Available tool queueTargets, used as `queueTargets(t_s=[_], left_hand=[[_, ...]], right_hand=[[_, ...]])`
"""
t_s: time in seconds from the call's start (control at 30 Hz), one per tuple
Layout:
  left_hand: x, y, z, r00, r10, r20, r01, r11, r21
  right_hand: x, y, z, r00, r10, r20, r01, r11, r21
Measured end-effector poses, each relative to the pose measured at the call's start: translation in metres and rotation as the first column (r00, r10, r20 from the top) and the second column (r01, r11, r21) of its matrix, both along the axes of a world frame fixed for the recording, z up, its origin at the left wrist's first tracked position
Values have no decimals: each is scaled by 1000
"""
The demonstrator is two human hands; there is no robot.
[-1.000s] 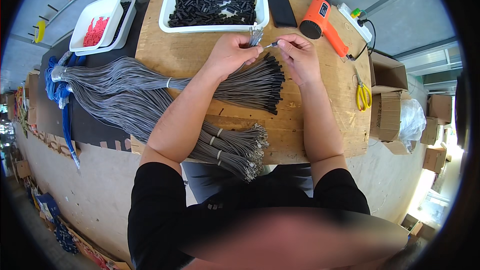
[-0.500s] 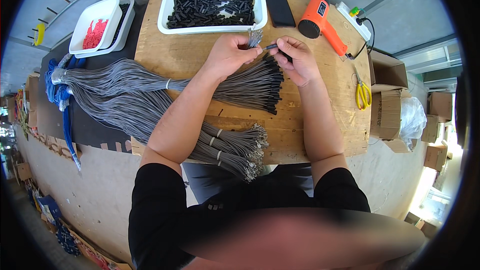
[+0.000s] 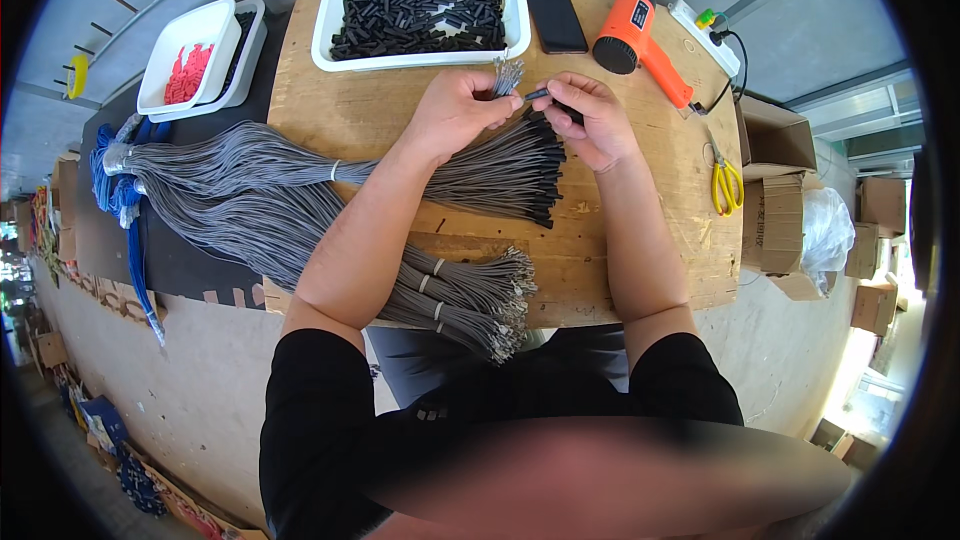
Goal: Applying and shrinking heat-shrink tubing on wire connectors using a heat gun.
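Grey wires with metal ends (image 3: 508, 75) stick up out of my left hand (image 3: 460, 112), whose fingers are closed round them. My right hand (image 3: 590, 118) pinches a short black sleeve (image 3: 538, 95) close to the left fingertips; more black pieces appear tucked in its palm. Whether the sleeve is on a wire end is too small to tell. Below the hands a fanned bundle of grey wires (image 3: 480, 175) lies on the table, its ends capped with black sleeves (image 3: 548, 175). Nearer me are tied bundles of grey wires (image 3: 450, 285) with bare metal ends.
A white tub (image 3: 322, 40) of black sleeves stands at the back, beside a black phone (image 3: 556, 15). Rightward are an orange heat gun (image 3: 640, 40), a power strip (image 3: 705, 38) and yellow-handled scissors (image 3: 727, 185). White tubs (image 3: 150, 90) with red pieces stand far left; cardboard boxes (image 3: 775, 225) stand right.
Both hands stay almost in place, with the black sleeve still pinched near the left fingertips. The view has shifted very slightly.
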State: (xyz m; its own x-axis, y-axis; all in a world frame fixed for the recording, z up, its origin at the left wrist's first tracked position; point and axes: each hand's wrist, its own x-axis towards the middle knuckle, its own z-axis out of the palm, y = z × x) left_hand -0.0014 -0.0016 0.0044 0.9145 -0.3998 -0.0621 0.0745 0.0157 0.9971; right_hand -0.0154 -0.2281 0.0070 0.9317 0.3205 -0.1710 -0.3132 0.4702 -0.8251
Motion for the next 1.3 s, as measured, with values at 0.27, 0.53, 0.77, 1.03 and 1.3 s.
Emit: queueTargets(t_s=[0.27, 0.53, 0.77, 1.03, 1.3], left_hand=[[1, 1, -3, 1000, -9, -19, 9, 1000, -19], [1, 0, -5, 998, -30, -63, 26, 997, -78], [-1, 1, 1, 996, -66, -51, 65, 998, -18], [-2, 1, 4, 995, -70, -65, 72, 997, 16], [-1, 1, 3, 997, -44, -70, 47, 998, 29]], right_hand=[[0, 0, 1, 1000, 4, 10, -3, 999, -51], [5, -5, -2, 969, -231, 81, 238, 967, -93], [-4, 15, 3, 975, -160, 151, 195, 949, -248], [-8, 21, 7, 967, -143, 212, 210, 916, -342], [-6, 14, -1, 971, -145, 189, 203, 918, -340]])
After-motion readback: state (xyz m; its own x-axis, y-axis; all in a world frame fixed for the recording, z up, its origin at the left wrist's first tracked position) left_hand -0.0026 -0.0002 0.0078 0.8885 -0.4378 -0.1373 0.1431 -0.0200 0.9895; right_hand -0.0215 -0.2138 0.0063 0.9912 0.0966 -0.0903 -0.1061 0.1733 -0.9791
